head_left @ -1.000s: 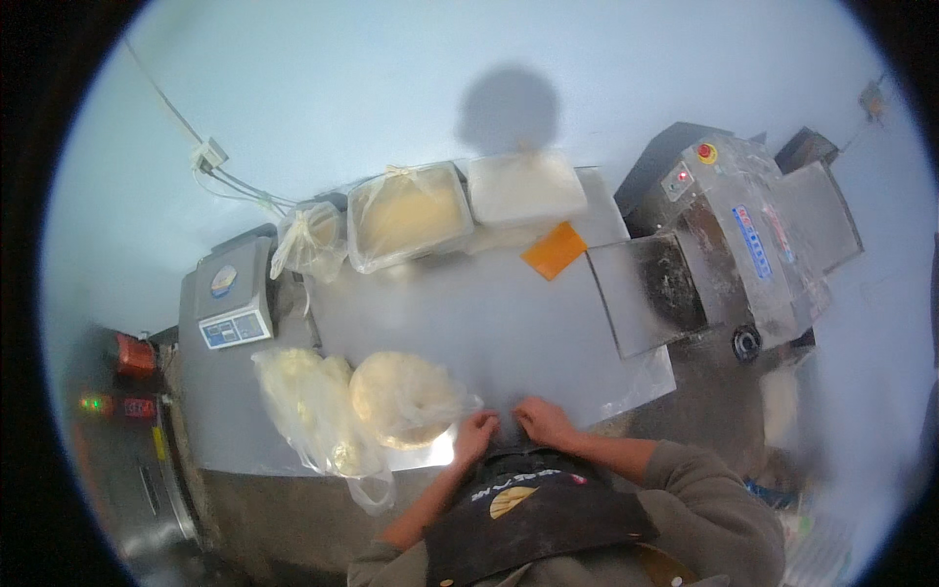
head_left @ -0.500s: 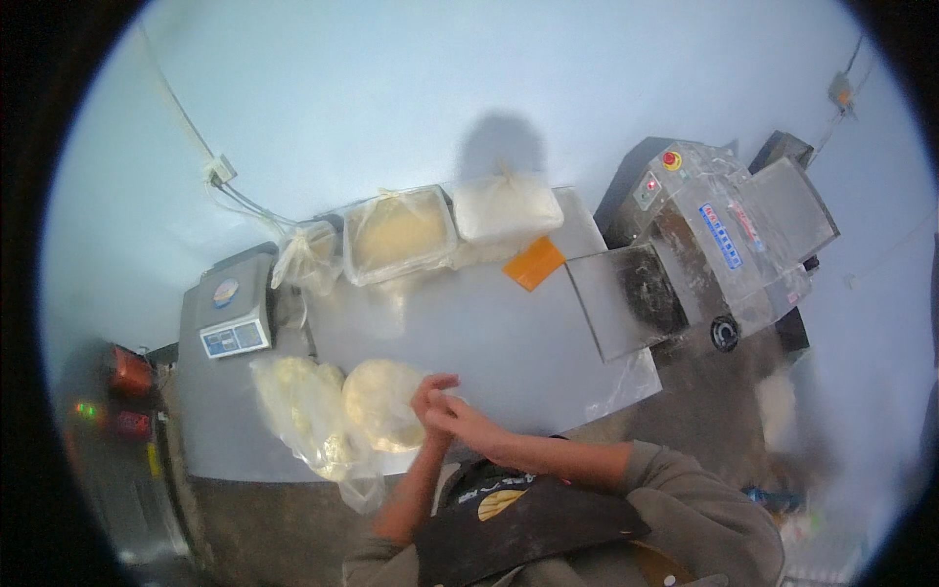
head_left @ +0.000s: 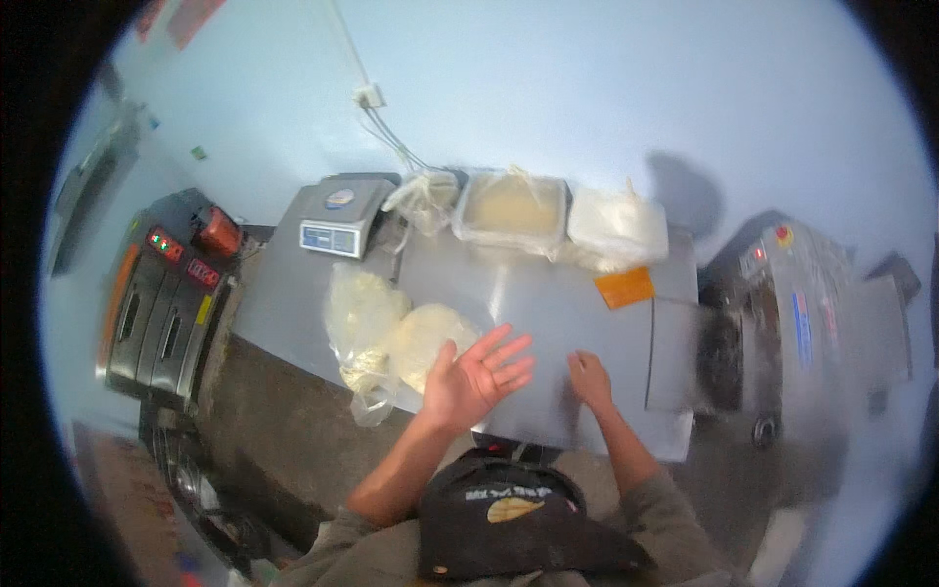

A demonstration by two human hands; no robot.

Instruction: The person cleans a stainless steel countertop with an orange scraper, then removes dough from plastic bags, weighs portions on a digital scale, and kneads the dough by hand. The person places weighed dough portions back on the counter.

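The pale, round, flat mass that looks like dough [head_left: 428, 338] lies near the front edge of a smooth grey metal table [head_left: 548, 303]. The person's left hand [head_left: 471, 383] is raised at the right side of the round mass, partly covering it from view; the palm is turned up, the fingers are spread, and nothing is in it. Whether it touches the round mass cannot be told. The right hand [head_left: 590, 380] is farther right of the round mass, above bare metal, its fingers curled inward; how tightly they close, and whether they hold anything, cannot be told.

Just left of the round mass sits a clear plastic bag with pale yellow lumps [head_left: 366, 318]. Beyond the round mass, to the left, stands a grey flat-topped scale with a white front panel [head_left: 342, 215]. Beyond it to the right are a rectangular translucent tub with tan contents [head_left: 512, 210], a white plastic-wrapped block-shaped bundle [head_left: 618, 227] and a flat orange rectangular piece [head_left: 624, 289].
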